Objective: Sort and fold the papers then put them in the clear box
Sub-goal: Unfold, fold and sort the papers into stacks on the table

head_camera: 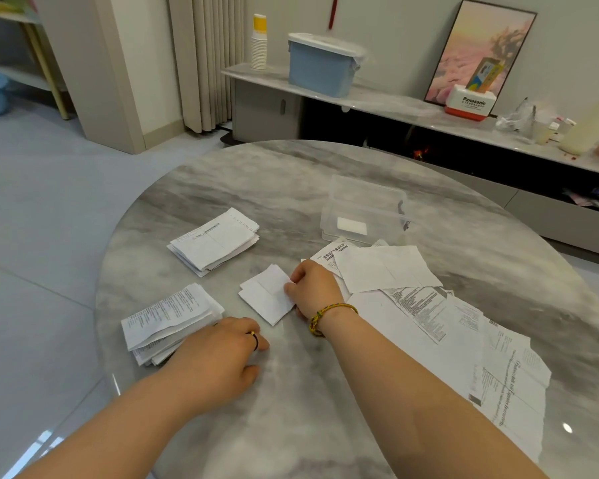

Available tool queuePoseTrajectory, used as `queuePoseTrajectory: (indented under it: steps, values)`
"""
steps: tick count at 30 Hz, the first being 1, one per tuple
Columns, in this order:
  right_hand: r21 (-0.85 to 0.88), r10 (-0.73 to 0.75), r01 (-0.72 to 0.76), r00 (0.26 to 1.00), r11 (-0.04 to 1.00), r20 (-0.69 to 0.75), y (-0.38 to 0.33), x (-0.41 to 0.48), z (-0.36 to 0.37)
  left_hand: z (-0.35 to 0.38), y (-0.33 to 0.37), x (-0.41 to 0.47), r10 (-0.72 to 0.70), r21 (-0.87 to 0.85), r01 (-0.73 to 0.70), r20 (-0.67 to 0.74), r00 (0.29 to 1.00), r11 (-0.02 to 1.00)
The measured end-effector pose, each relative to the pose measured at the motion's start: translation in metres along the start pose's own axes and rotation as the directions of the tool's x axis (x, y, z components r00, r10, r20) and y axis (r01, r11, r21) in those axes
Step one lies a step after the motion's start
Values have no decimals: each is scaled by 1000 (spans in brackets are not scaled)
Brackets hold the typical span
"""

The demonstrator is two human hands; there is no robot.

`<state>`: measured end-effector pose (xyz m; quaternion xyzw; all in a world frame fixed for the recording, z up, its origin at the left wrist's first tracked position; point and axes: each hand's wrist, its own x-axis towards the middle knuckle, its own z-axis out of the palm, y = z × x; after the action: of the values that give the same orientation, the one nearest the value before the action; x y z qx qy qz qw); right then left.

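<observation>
A small white folded paper, creased, is pinched at its right edge by the right hand on the round grey marbled tabletop. The left hand is rested loosely curled, holding nothing, beside a printed stack. The rectangular clear box is set beyond.

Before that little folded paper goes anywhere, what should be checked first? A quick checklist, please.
1. Grip: ok, the right hand pinches the folded paper by its edge.
2. Box open: ok, no lid shows on the clear box.
3. Room inside: ok, only one small white slip lies in it.
4. Path free: ok, the left hand rests on the table by the near stack.
5. Fold finished: cannot tell.
6. All folded: not ok, loose sheets lie unfolded on the right.
</observation>
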<state>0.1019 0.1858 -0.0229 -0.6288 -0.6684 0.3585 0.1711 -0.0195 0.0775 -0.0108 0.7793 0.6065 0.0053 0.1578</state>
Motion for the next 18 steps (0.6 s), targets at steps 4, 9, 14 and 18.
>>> queuePoseTrajectory:
  steps: [4, 9, 14, 18]
  values:
    - [2, 20, -20, 998, 1000, -56, -1, 2, 7, 1, -1, 2, 11, 5, -11, -11, 1000, 1000]
    - [-132, 5, -17, 996, 991, -90, -6, -3, 8, 1, -2, 2, 19, -2, -19, -10, 1000, 1000]
    - [-312, -88, 45, 988, 949, -125, -11, -12, 2, -1, -3, 0, 13, -45, -13, 3, 1000, 999]
    - [-330, -170, 92, 962, 939, -214, -3, -18, -23, 0, -2, 1, 9, -42, -10, -13, 1000, 999]
